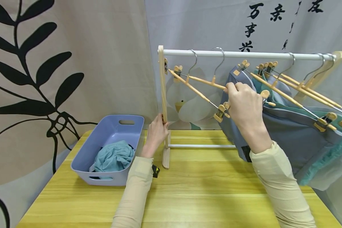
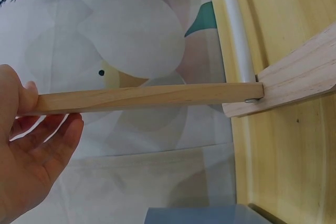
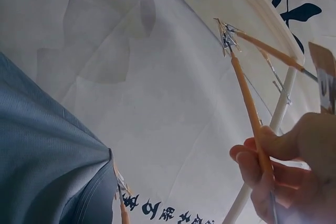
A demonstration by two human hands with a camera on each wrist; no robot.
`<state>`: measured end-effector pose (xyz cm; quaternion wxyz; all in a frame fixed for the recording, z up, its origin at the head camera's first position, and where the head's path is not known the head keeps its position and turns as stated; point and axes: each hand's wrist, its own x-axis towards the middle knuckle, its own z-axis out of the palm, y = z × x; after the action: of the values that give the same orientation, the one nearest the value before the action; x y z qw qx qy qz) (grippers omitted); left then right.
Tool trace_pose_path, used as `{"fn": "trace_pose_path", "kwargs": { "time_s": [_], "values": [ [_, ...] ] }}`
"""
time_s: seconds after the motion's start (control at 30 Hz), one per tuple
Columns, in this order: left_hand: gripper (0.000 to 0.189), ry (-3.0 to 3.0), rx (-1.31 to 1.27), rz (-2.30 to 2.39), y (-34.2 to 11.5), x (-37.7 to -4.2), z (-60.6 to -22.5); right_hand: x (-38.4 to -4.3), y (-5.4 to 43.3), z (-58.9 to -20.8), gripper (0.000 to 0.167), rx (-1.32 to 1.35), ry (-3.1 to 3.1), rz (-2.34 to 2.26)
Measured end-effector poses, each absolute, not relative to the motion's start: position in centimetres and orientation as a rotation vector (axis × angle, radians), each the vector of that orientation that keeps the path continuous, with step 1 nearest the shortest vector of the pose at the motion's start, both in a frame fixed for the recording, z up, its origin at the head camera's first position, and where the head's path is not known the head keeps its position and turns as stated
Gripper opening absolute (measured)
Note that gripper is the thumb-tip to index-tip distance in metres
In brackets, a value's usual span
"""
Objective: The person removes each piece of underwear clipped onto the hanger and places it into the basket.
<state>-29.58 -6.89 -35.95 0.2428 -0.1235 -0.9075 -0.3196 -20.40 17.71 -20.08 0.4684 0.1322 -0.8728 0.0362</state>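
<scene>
At the left end of the clothes rack, my left hand [image 1: 155, 131] holds the wooden upright post [image 1: 162, 85]. In the left wrist view, the thumb of that hand [image 2: 37, 145] lies on one side of the post [image 2: 152, 97] and the fingers on the other. My right hand [image 1: 245, 106] pinches the wooden bar of a clip hanger [image 1: 206, 82], which hangs by its hook from the white rail [image 1: 253, 56]. No garment shows on this hanger. In front of it hangs another bare clip hanger [image 1: 195, 89]. In the right wrist view, thumb and fingers close round the bar [image 3: 247, 95].
Grey-blue trousers [image 1: 290, 133] and teal garments [image 1: 310, 180] hang from hangers on the rail's right half. A purple-blue basket [image 1: 84, 155] with a crumpled teal cloth [image 1: 114, 156] stands at the left of the wooden table [image 1: 188, 196]. A low white bar [image 1: 202, 146] crosses the rack's bottom.
</scene>
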Motion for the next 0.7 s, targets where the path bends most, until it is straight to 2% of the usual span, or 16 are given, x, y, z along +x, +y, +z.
{"fn": "trace_pose_path", "kwargs": {
  "time_s": [0.5,0.7],
  "values": [
    [0.022,-2.471,-0.346,-0.868,-7.0,-29.8,-36.2,-20.6,16.4,-21.0,0.023,0.391,-2.056,0.002],
    [0.024,-2.472,-0.341,-0.864,-6.9,-29.7,-36.1,-20.5,15.9,-21.2,0.017,0.41,-1.962,-0.023]
  ]
}}
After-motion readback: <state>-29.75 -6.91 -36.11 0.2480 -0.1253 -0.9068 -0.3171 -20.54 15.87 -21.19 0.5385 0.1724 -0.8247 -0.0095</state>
